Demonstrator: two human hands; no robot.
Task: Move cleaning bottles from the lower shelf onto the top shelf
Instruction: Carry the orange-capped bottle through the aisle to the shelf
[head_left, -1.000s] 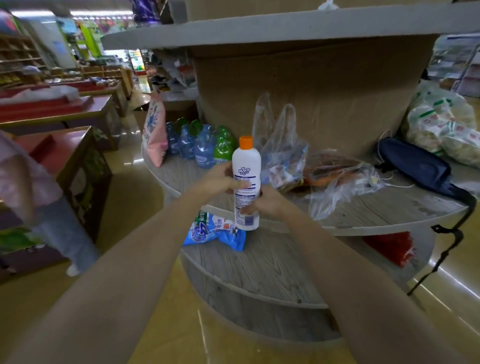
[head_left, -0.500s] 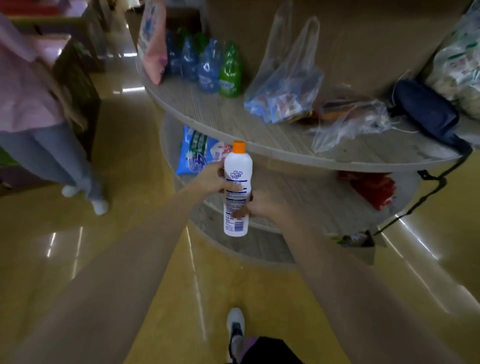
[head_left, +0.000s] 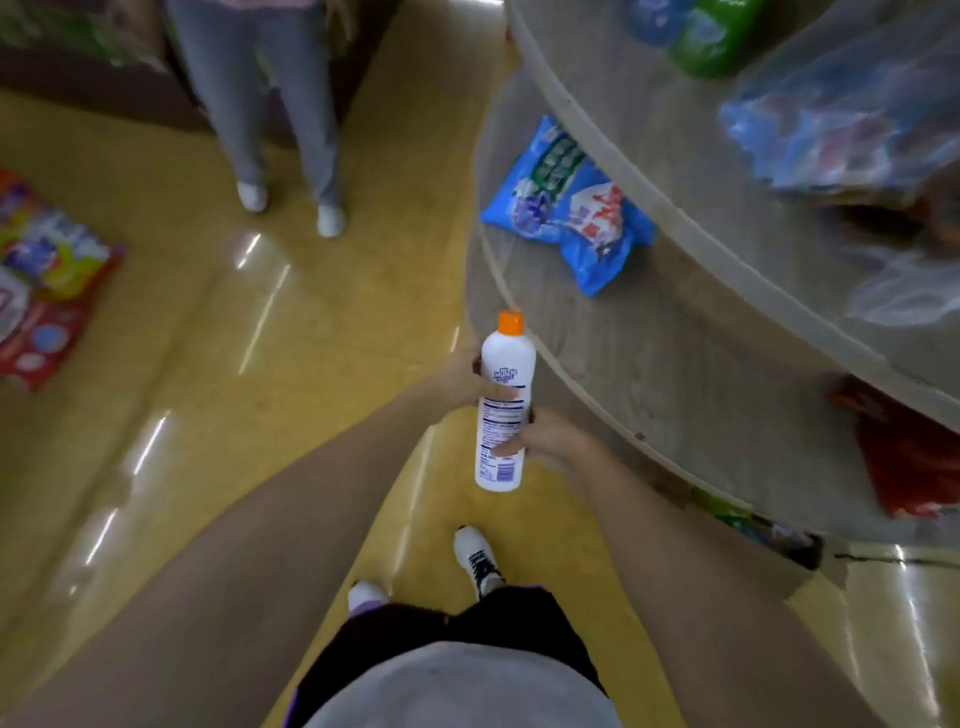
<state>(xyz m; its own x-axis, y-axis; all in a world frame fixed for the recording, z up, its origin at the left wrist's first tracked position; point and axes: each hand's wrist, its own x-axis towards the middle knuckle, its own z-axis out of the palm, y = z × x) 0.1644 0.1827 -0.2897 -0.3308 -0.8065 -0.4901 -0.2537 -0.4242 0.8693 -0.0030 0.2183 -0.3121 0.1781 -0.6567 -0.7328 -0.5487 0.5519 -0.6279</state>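
From the head camera, looking down: the white bottle (head_left: 503, 410) with the orange cap (head_left: 510, 323) stands upright in the air, in front of the person and just beside the edge of the lower shelf (head_left: 675, 374). It is not on any shelf. The left hand (head_left: 462, 382) has its fingers curled round the upper middle of the bottle. The right hand (head_left: 545, 436) has its fingers curled round the lower part. Both grips are closed on it.

The bottle looks like hard, smooth plastic. It may be a bit slippery, and heavy if it is full; I cannot tell how full it is. Holding it round the middle looks safest, with the cap kept up.

A blue bag (head_left: 566, 208) lies on the lower shelf. The shelf above (head_left: 649, 156) holds a green bottle (head_left: 711, 36) and a clear bag (head_left: 841, 119). Another person's legs (head_left: 270, 104) stand on the yellow floor (head_left: 208, 364).
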